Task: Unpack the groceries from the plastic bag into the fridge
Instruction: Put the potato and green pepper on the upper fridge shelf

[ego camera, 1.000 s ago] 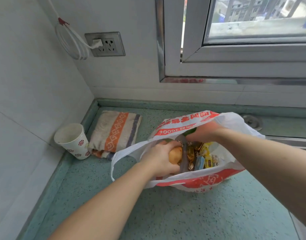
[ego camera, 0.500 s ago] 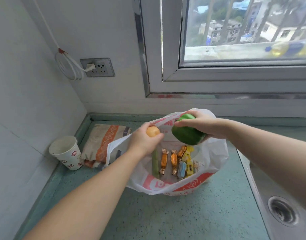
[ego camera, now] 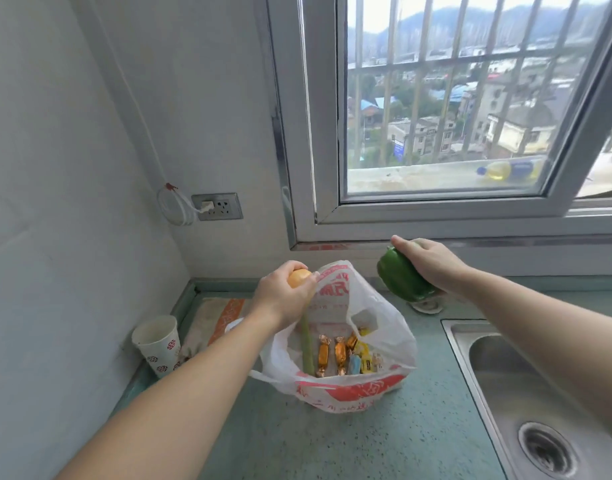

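Fingers (ego camera: pixel 306 284) of the left hand (ego camera: pixel 283 299) are curling tight around a small orange-yellow round fruit (ego camera: pixel 298 277), holding it up over the left rim of the plastic bag (ego camera: pixel 377 323). Right hand (ego camera: pixel 431 263) is gripping a green bell pepper (ego camera: pixel 403 278) from above, fingers wrapping its top, pepper hanging in the air to the right of the bag, above the surface (ego camera: pixel 332 441) and near the window frame (ego camera: pixel 436 216).

The bag, white with red print, is sitting open on the green speckled surface, between the two forearms. Inside it a long pale green stalk (ego camera: pixel 307 344) is leaning against the left wall, its top end going up behind the left hand. Beside the stalk several wrapped candies (ego camera: pixel 342 353), gold, yellow and blue, are lying on the bag's bottom.

Left of the bag a patterned paper cup (ego camera: pixel 157 344) is standing upright in the corner by the wall, and a folded striped cloth (ego camera: pixel 221 317) is lying between cup and bag. A steel sink (ego camera: pixel 540 393) is taking up the right side of the surface. Wall socket (ego camera: pixel 217 206) with a white plug and coiled cord is sitting above the cup. No fridge is showing in this view.
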